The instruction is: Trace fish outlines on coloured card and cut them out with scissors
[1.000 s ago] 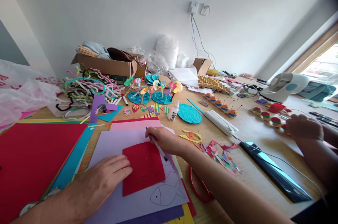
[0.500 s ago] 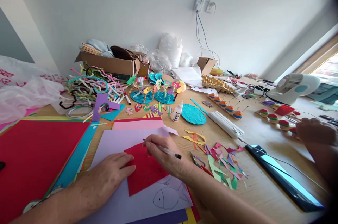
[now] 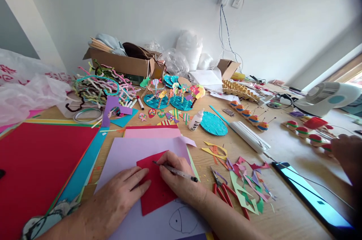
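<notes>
Starting well left of a small, four-sided piece of red paper [image 3: 154, 198]: a large, flat red paper sheet [image 3: 42, 157]. Just beside the small piece, resting open with fingers lightly spread over its left edge, the left hand [image 3: 118, 194]. Under it, a wide lavender paper sheet [image 3: 118, 153]. Over its right side, apart from the left, the right hand [image 3: 181, 179], closed around a slim clear pen with a black end [image 3: 182, 173]. By the look of it, at the marking step, pen tip at the upper part of the small piece; calling for steady pressure from the left fingers and light control of the tip. Below right of it, a fish outline drawn in dark line [image 3: 182, 221]. Beyond and to its right, a white plastic glue bottle [image 3: 195, 121]. Farther right, a red-handled metal tool [image 3: 216, 177] near coloured paper scraps [image 3: 237, 187].
</notes>
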